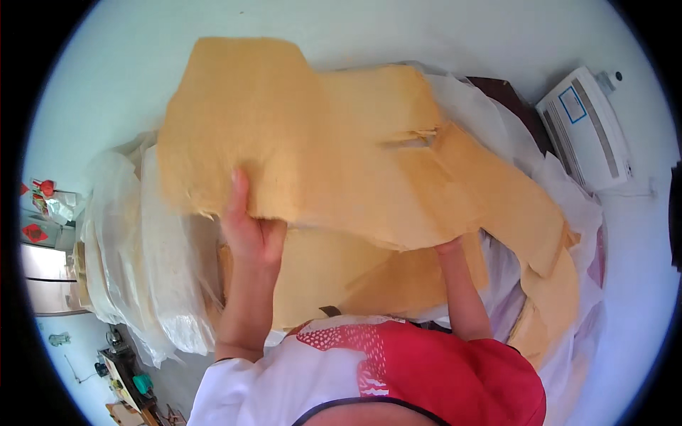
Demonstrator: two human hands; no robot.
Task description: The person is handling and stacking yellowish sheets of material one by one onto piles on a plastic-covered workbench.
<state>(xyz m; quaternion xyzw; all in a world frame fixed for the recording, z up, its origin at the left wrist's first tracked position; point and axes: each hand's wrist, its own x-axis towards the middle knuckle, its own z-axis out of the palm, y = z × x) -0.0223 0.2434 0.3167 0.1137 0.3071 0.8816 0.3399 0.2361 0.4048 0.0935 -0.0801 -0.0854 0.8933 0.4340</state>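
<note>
A large, thin tan sheet with rough edges is raised in front of me. My left hand grips its near edge, thumb on top and the other fingers hidden behind it. Farther right, my right hand holds the near edge from underneath, its fingers covered by the sheet. Toward the right the sheet is bent, with a torn slit near its far side. More tan sheets lie below it, and tan strips hang over the right side.
Clear plastic film drapes over stacked material at left and whitish film at the far right. A white wall-mounted unit is on the right wall. At lower left stands a cluttered dark table. Red decorations hang at far left.
</note>
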